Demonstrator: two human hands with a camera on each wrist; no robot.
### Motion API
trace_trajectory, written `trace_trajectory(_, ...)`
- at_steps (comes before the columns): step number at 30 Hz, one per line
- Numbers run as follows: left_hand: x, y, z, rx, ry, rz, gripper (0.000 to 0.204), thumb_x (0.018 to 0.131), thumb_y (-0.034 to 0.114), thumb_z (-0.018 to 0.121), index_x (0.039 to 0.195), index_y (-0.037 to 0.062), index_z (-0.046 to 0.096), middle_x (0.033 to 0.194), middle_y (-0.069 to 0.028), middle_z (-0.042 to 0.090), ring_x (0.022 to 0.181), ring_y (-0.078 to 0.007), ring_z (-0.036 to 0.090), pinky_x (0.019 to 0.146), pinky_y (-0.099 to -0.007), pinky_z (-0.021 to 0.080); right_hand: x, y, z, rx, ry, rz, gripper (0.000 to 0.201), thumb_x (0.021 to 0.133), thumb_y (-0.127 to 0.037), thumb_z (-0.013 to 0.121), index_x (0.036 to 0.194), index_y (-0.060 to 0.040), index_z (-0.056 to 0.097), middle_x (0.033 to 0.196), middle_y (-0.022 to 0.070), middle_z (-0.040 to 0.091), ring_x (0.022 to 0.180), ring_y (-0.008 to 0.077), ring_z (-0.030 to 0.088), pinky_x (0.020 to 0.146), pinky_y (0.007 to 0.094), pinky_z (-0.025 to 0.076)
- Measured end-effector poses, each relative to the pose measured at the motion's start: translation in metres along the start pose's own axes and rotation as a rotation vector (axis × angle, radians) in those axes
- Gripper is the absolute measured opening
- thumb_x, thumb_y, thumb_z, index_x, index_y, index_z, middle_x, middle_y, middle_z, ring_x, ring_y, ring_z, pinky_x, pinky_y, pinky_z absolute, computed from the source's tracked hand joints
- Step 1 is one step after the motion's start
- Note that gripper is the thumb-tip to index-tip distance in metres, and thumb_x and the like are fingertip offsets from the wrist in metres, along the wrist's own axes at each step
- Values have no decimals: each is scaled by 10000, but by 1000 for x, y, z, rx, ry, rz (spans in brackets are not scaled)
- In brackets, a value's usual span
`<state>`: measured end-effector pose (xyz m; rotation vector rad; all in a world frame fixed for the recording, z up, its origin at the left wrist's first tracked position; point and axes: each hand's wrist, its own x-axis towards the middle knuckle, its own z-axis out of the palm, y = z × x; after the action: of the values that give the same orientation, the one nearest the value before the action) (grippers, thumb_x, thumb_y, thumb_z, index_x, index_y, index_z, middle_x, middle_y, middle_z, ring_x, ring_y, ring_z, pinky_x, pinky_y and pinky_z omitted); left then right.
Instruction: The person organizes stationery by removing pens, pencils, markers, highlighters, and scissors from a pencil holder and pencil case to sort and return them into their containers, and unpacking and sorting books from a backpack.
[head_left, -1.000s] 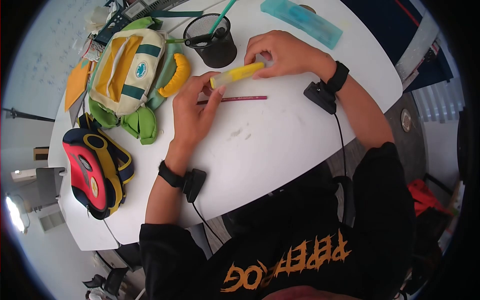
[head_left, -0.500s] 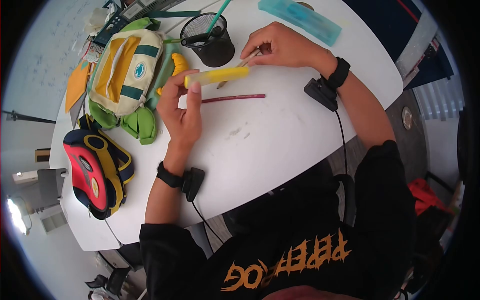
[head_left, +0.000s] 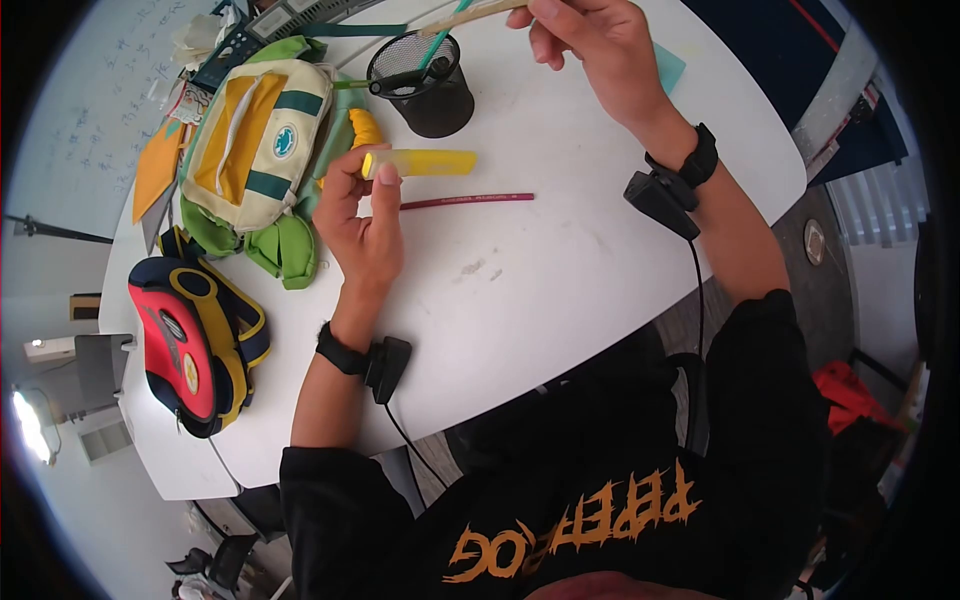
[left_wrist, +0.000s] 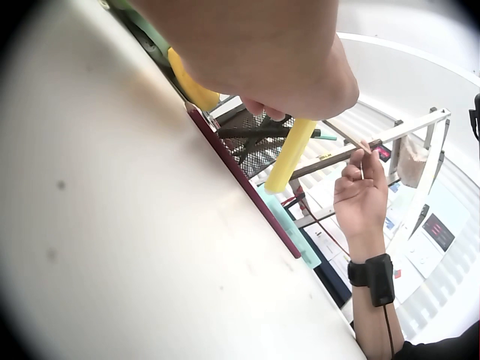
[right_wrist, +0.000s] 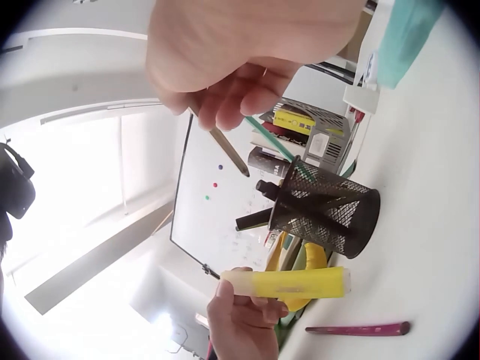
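Note:
My left hand pinches a yellow highlighter by its pale end, the yellow end pointing right, above the white table. Between the thumb and fingers of my right hand is a plain wooden pencil, raised at the top of the head view. Its tip points down towards the black mesh pen cup in the right wrist view. A dark red pencil lies on the table just beyond the left hand. Inside the cup stand a green stick and black pens.
Left of the cup lies a cream and green backpack-shaped bag with a yellow piece. A red and navy case sits nearer the left edge. The translucent teal box is partly hidden behind the right hand.
My hands have come apart: the left drew the highlighter leftwards, while the right lifted the wooden pencil from near the table, up and away towards the cup.

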<state>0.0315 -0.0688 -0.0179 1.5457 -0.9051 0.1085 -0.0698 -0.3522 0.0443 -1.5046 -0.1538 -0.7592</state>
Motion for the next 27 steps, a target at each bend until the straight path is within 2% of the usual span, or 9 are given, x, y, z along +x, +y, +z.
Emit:
trace_trajectory(4,0,3,2,9,-26,-45,268,1090,182,651,1258,-26,654,919,-47,694,759,-64,597,677,-208,491,1,-1,4,7,-142,150,451,1090,-216,649,1465,29,600,1194,65,747,849,67,663,673,214,529)
trace_trajectory(7,0,1,1,11,-39,-55,279,1089,190,656,1266,-26,655,939,-47,700,776,-63,607,684,-207,494,-3,9,6,51,-226,127,546,1085,-234,661,1541,28,513,1317,62,705,916,70,657,720,219,541)
trace_trajectory(11,0,3,2,-35,-10,-86,224,1051,164,707,1202,-1,701,923,-18,713,788,-60,642,745,-214,512,-5,10,10,75,-248,112,556,1072,-251,683,1522,30,517,1345,78,684,922,72,651,727,221,543)
trace_trajectory(14,-1,2,1,4,-33,-76,264,1086,176,655,1263,-20,645,972,-54,706,770,-63,595,695,-208,498,-7,18,9,-77,-151,79,425,1063,-239,696,1376,40,632,1184,93,736,859,77,655,717,226,540)
trace_trajectory(16,0,0,1,-46,-43,-60,251,1087,157,648,1270,-12,620,993,-70,713,772,-63,592,701,-207,499,-11,14,7,-283,-170,31,83,971,-132,802,999,-54,795,899,-23,736,750,22,572,660,212,469)
trace_trajectory(17,0,0,1,-46,-43,-60,251,1087,157,648,1270,-12,620,993,-70,713,772,-63,592,701,-207,499,-12,11,5,-283,-170,31,83,971,-132,802,999,-54,795,899,-23,736,750,22,572,660,212,469)
trace_trajectory(20,1,3,3,-151,-75,-53,246,1050,124,694,1248,-3,628,1004,-50,718,815,-93,672,741,-233,526,-13,-2,9,-625,-526,71,143,927,-161,838,1017,-58,799,926,-8,740,682,60,548,618,226,443)
trace_trajectory(24,2,16,6,-80,-184,-114,281,1033,112,707,1268,-11,616,1002,-57,733,801,-85,658,733,-242,535,-21,8,20,-701,-571,-18,281,840,-287,883,1016,-77,821,869,33,742,636,168,546,605,303,458)
trace_trajectory(27,4,20,6,59,-221,-108,283,1011,96,728,1258,-10,639,1026,-71,744,809,-101,652,746,-249,544,-19,8,16,-716,-585,71,269,862,-277,863,1042,-83,817,917,15,753,624,141,525,595,290,447)
